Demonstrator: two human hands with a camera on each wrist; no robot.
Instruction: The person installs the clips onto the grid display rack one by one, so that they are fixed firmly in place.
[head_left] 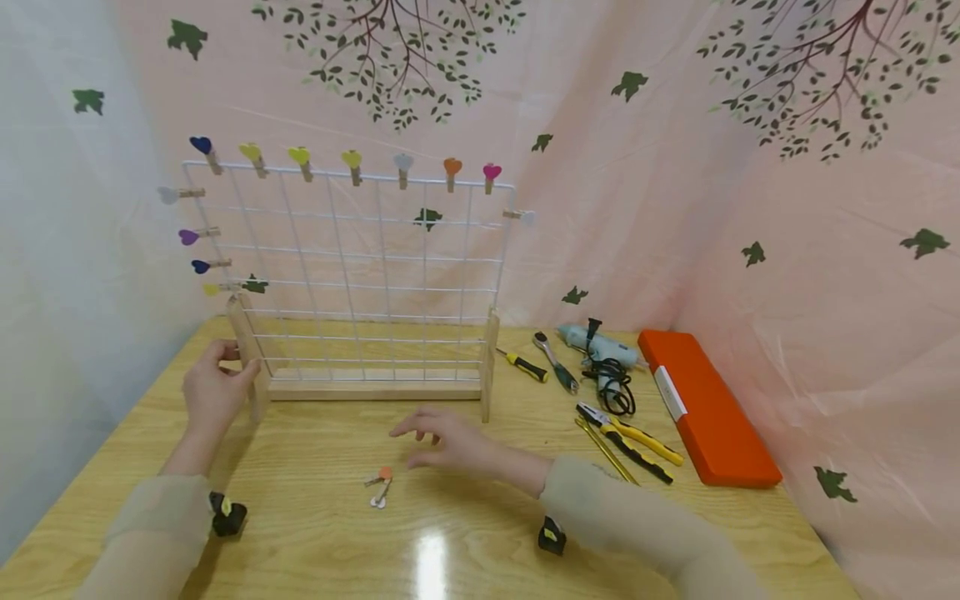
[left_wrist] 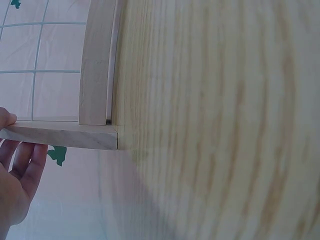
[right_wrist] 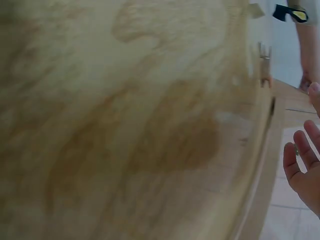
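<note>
A white wire grid (head_left: 360, 250) stands in a wooden stand (head_left: 375, 389), with several small heart-topped clothespins (head_left: 352, 162) clipped along its top and sides. My left hand (head_left: 217, 383) holds the stand's left upright (head_left: 243, 350); in the left wrist view, the thumb lies on one face and the fingers (left_wrist: 34, 167) on the other. Over the table in front of the stand, my right hand (head_left: 450, 439) reaches leftward with spread, slightly bent fingers and nothing in them. Just below its fingertips lie loose clothespins, one with an orange heart (head_left: 385, 472) and one with a white heart (head_left: 378, 502).
To the right lie a screwdriver (head_left: 527, 367), a ratchet wrench (head_left: 557, 364), a pale blue glue gun (head_left: 607, 350) with its black cord, yellow-black pliers (head_left: 637, 442), and a thin golden rod (head_left: 609, 452). An orange case (head_left: 712, 408) rests beyond them, near the patterned curtain (head_left: 825, 250).
</note>
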